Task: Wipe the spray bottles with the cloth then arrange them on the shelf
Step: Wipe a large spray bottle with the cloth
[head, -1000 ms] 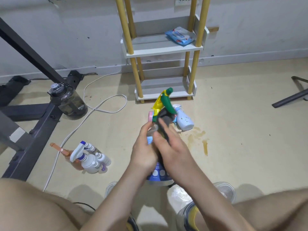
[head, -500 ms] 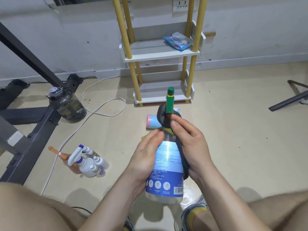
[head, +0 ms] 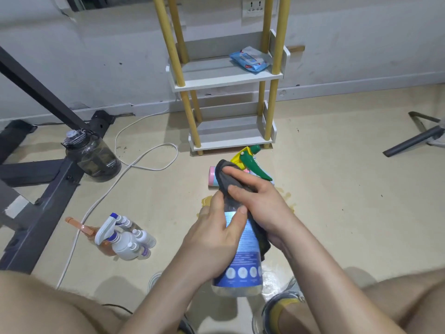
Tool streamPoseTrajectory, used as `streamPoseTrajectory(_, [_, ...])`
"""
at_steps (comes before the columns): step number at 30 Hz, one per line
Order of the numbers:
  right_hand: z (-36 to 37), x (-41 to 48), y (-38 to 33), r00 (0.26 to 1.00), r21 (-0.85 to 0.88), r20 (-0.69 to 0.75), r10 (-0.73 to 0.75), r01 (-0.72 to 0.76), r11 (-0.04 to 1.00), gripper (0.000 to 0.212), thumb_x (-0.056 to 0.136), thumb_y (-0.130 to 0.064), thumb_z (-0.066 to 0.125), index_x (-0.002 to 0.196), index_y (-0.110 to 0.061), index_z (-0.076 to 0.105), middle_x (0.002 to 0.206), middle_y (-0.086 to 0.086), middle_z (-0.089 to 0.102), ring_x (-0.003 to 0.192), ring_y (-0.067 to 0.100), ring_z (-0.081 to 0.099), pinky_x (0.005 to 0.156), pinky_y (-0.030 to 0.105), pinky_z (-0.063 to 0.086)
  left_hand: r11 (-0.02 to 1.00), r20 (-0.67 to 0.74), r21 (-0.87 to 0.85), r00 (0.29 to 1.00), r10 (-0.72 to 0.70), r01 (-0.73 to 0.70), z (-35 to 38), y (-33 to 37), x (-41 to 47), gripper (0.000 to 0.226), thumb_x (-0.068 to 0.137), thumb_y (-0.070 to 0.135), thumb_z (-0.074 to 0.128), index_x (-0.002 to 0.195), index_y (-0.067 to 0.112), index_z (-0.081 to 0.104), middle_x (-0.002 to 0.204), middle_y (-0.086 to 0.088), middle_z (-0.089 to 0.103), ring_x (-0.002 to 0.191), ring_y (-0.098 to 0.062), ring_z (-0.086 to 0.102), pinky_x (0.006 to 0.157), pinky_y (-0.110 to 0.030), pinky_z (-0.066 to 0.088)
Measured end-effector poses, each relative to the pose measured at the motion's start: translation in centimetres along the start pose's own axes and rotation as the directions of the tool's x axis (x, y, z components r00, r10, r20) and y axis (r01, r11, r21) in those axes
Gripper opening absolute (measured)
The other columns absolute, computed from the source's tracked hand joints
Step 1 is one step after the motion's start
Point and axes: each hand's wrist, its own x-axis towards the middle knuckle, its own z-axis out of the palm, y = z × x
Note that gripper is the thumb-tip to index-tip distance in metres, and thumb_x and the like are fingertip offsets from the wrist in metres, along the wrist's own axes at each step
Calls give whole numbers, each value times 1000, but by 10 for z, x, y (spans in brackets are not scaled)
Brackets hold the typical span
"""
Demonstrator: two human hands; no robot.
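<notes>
Fingers of the left hand point(head: 212, 239) are curling round the clear plastic spray bottle with the blue label point(head: 245, 261), steadying it above the floor for wiping. Just beyond them, the right hand point(head: 260, 201) is pressing and gripping the dark grey cloth point(head: 225, 174) against the bottle's neck, under the green and yellow trigger point(head: 255, 165). Past the fingertips, open floor is leading to the white two-tier shelf with yellow posts point(head: 226, 83), and both tiers are offering room.

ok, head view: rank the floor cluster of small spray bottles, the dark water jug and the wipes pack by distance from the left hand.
From the left hand:
1. cluster of small spray bottles, just to its left.
2. dark water jug, farther left, by the black frame.
3. wipes pack, up on the shelf against the wall.
</notes>
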Motion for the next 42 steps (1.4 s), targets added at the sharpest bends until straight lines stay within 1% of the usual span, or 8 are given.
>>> streamPoseTrajectory(5, [-5,7,-5,983,505,-181,-40,128,853,33,93,5,56,115,-17,68,103,1,75,82,17,72,74,31,61,679,53,-723,990,-131,128,-2,0,-1,75,58,41,81,124,37,46,114,-6,65,88,-19,72,72,-34,58])
streamPoseTrajectory(10, [1,9,-4,961,232,-234,-148,203,951,37,96,-2,56,116,-31,66,128,-5,65,123,19,60,108,43,46,509,325,-802,943,-65,312,-2,0,-3,63,62,36,79,116,8,62,94,-14,74,77,-26,71,65,-34,57])
streamPoseTrajectory(13, [8,7,0,962,-36,-197,-187,183,982,40,101,-14,50,125,-47,49,126,-7,62,114,17,62,101,39,50,962,-72,-240,985,-154,133,4,6,-1,81,49,60,64,121,28,45,85,5,69,74,-20,67,65,-30,51])
streamPoseTrajectory(17, [16,-1,5,952,215,-273,-141,204,955,38,100,-8,53,126,-34,41,93,-3,70,79,16,68,73,33,57,831,-376,556,896,238,13,14,-6,-5,93,60,63,50,140,16,42,81,3,57,64,-24,62,53,-28,40])
streamPoseTrajectory(24, [-4,2,-8,956,451,-280,-87,211,867,35,96,-5,58,122,-28,55,105,12,70,81,25,69,79,45,57,701,238,-694,971,8,165,-6,-6,1,68,62,40,81,124,23,56,107,-6,74,94,-25,72,79,-36,57])
streamPoseTrajectory(31, [-1,-12,13,963,-16,-241,-118,118,993,42,105,-15,40,143,-29,49,140,-10,58,128,9,54,111,41,42,980,-330,178,944,-20,83,-11,-1,2,74,65,59,73,125,52,30,87,15,64,81,-14,59,71,-28,39])
streamPoseTrajectory(37, [-33,-11,-29,930,460,-363,-62,237,856,37,104,-8,41,138,-11,54,100,-6,76,87,7,72,79,24,59,900,-436,432,889,143,67,-25,-19,8,88,64,53,75,140,44,31,110,6,59,101,-26,58,77,-37,47])
streamPoseTrajectory(42, [-27,23,-40,970,-363,-162,-182,113,925,51,105,-33,38,155,-25,28,156,0,37,142,14,36,117,28,24,695,-340,719,860,380,-23,-19,-25,5,95,50,44,84,136,28,48,92,-3,61,75,-30,59,64,-38,47])
